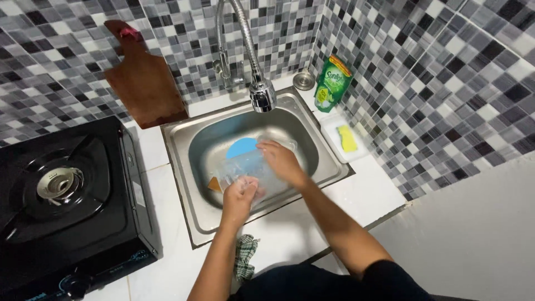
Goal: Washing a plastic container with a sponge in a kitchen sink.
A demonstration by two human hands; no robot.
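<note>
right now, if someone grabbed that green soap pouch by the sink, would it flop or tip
The green soap pouch leans on the tiled wall, so it would probably tip if nudged. It looks like soft film, likely floppy and perhaps slippery beside the sink.

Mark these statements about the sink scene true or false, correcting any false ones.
1. Both hands, the left hand and the right hand, are over the stainless steel sink basin. True.
2. The brown wooden cutting board lies flat on the stove. False: it leans against the mosaic tiled wall, behind the counter.
3. The green dish soap pouch stands right of the flexible metal faucet. True.
4. The yellow sponge lies inside the basin. False: it sits in a clear tray beside the sink.
5. The black gas stove shows a flame. False: none is visible.
</note>
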